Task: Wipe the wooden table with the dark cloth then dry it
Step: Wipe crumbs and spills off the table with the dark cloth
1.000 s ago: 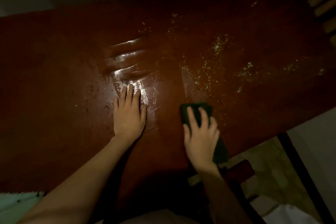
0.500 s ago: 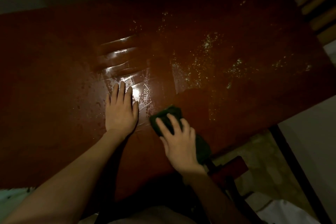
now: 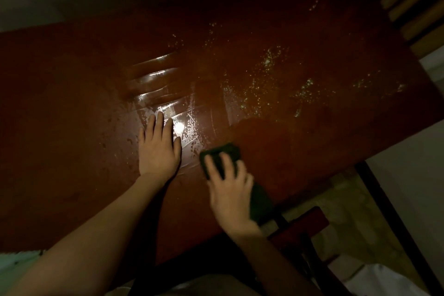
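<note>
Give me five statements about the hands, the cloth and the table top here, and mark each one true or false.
1. The right hand presses on the dark cloth. True.
2. The left hand holds a second cloth. False: it lies flat on the bare table.
3. Pale specks are scattered on the table beyond the cloth. True.
4. The cloth lies at the table's far edge. False: it is near the person's edge.
5. A wet sheen shows beside the left hand's fingers. True.

A wooden slatted chair (image 3: 408,0) stands at the far right, a red stool (image 3: 300,228) nearer
</note>
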